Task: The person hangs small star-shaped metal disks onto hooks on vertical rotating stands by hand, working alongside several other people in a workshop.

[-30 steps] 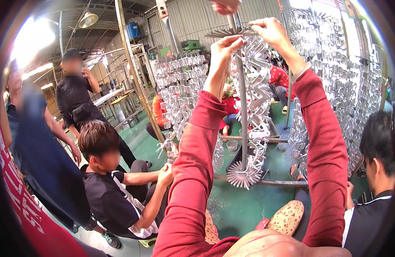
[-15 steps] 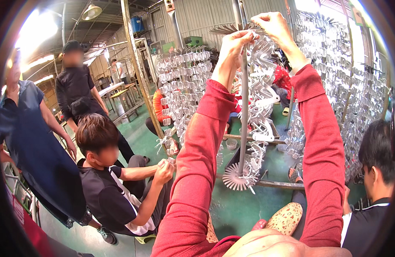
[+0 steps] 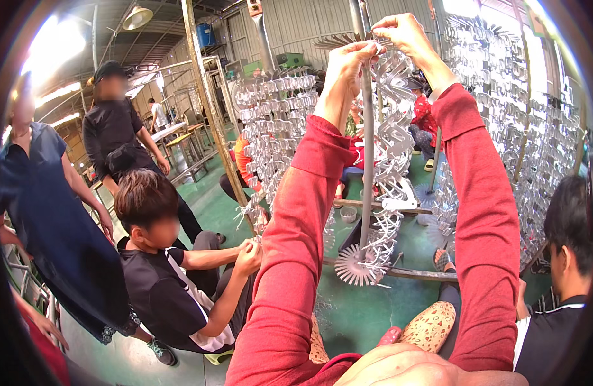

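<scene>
Both my arms, in red sleeves, reach up to a slotted dark disc (image 3: 335,42) near the top of a grey upright rod (image 3: 367,138). My left hand (image 3: 348,64) is closed in a pinch in front of the disc. Just above and right of it, my right hand (image 3: 409,35) pinches at the disc's edge. Whatever lies between the fingertips is too small to make out. Below my hands hangs a strand of bent silvery metal parts (image 3: 394,138), beside the rod. A pale slotted disc (image 3: 355,267) sits at the rod's foot, with white ties around it.
Full racks of metal parts stand left (image 3: 277,122) and right (image 3: 496,96). A seated person (image 3: 161,270) works close on my left; another (image 3: 563,257) sits at right. Two people stand at far left. A metal floor bar (image 3: 415,276) and small cup (image 3: 348,214) lie ahead.
My hands have shifted slightly and stay pinched near the top disc. The hanging strand of metal parts has swung and turned a little. A hand has appeared at the lower left.
</scene>
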`<state>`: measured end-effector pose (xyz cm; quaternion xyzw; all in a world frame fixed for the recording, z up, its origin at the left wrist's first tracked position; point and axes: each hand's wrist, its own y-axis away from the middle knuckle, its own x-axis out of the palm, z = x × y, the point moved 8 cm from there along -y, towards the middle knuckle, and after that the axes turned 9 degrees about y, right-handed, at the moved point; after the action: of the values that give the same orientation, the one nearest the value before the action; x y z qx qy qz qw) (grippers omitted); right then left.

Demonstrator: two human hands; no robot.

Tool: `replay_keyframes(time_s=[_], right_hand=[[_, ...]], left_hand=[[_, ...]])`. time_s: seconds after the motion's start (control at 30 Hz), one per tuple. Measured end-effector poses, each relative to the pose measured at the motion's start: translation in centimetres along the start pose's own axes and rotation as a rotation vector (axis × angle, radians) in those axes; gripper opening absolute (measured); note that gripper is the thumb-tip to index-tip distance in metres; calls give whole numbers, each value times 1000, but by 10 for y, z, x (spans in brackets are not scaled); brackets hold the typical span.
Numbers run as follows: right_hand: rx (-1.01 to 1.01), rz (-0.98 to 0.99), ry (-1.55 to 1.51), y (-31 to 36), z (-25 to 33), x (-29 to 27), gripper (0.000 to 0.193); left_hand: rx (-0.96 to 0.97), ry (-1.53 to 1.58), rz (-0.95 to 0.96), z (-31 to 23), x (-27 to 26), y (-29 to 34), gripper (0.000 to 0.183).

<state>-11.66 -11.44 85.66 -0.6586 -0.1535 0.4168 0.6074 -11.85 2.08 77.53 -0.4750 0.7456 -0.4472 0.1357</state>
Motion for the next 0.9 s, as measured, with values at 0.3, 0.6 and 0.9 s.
replay_keyframes(time_s=[0.3,0.6,0.9], right_hand=[[99,83,57,-6,3,8,22],[-9,166,-52,-9,0,20,22],[-143,-73,7,30,66,-22,17]], left_hand=[[-22,103,-55,3,-3,-1,24],[-2,139,-90,10,-12,0,23],[101,-67,-82,1,-21,-7,24]])
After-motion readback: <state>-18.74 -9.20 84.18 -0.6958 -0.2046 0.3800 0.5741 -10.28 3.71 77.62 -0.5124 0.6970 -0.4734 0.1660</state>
